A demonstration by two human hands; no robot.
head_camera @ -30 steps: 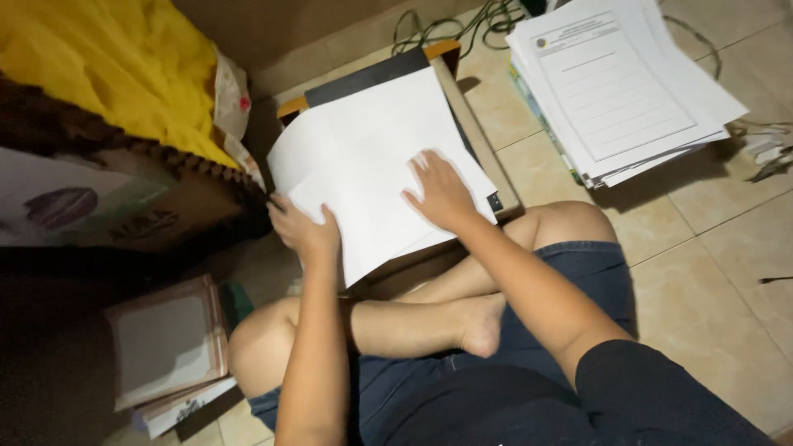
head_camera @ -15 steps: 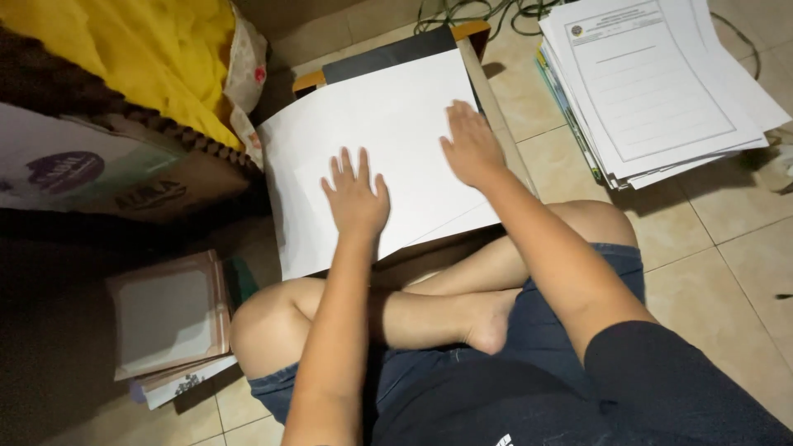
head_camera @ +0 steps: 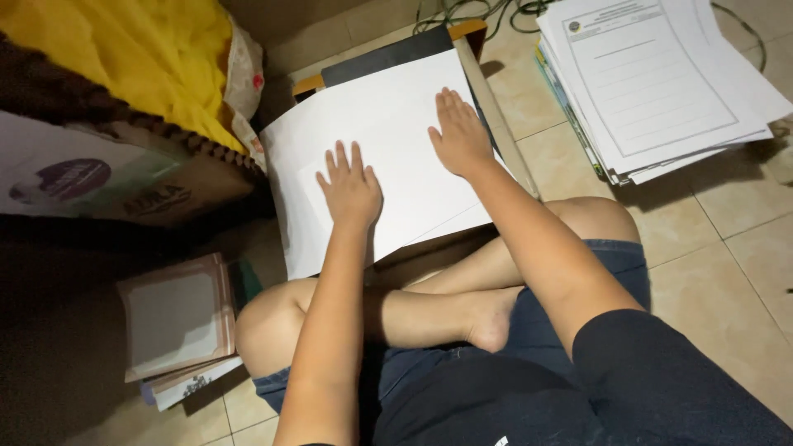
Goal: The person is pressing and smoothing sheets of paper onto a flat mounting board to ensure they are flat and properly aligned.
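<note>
Both hands lie open and flat on a large white sheet [head_camera: 388, 157], gripping nothing: the left hand [head_camera: 351, 188] presses near the sheet's middle, fingers spread and pointing away from the body, and the right hand [head_camera: 459, 137] rests palm down close to the right edge. Smoothing a sheet like this seems to go best with even pressure from flat palms, one hand pinning the paper while the other strokes outward, so that no crease is dragged into it. The sheet is plain, unmarked and slightly glossy, with a faint fold line or second layer showing under the left hand; its near edge hangs over the person's crossed legs. It lies on a dark board [head_camera: 388, 54] with a wooden rim, set on the tiled floor [head_camera: 719, 248]. A stack of printed forms [head_camera: 652, 83] sits well apart to the right, a cardboard box [head_camera: 107, 182] under yellow cloth [head_camera: 116, 58] stands to the left, and a few thin books [head_camera: 178, 318] lie near the left knee.
</note>
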